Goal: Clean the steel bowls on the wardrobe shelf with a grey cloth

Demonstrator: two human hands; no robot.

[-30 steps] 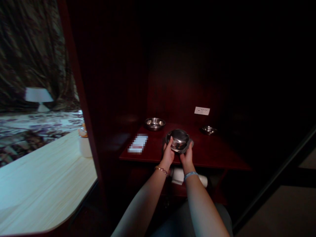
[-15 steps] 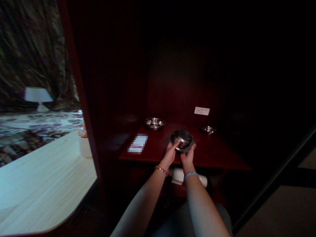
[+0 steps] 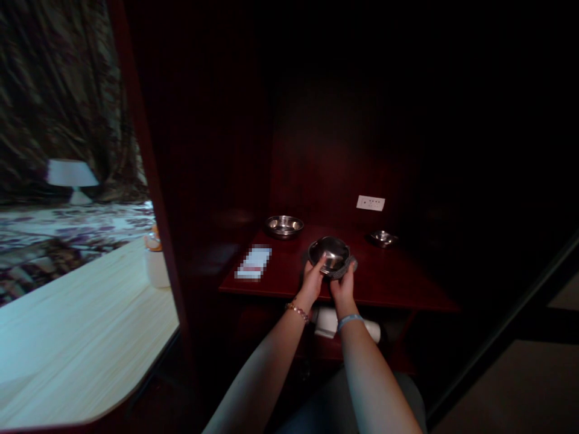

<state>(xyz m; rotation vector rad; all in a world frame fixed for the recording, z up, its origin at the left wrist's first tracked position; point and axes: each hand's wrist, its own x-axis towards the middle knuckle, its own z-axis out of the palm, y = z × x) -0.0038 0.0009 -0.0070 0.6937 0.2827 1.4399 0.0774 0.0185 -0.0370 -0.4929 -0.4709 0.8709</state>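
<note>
A shiny metal bowl [image 3: 329, 252] is held above the front part of the dark red desk [image 3: 398, 280]. My left hand [image 3: 313, 278] grips its near left side, thumb on the metal. My right hand [image 3: 345, 282] holds a grey cloth [image 3: 350, 266] against the bowl's right side; most of those fingers are hidden behind cloth and bowl. On the desk, a wider metal bowl [image 3: 284, 226] stands at the back left and a small metal dish [image 3: 383, 239] at the back right.
A pale, blurred-out flat item [image 3: 254, 263] lies at the desk's left. White rolls [image 3: 325, 322] sit on the shelf below. A white socket [image 3: 371, 203] is on the back wall. Left of the partition, a light wooden table [image 3: 90, 337] bears a white container [image 3: 157, 268].
The held bowl has shifted slightly left and turned a little. The cloth in my right hand has moved slightly along its right side.
</note>
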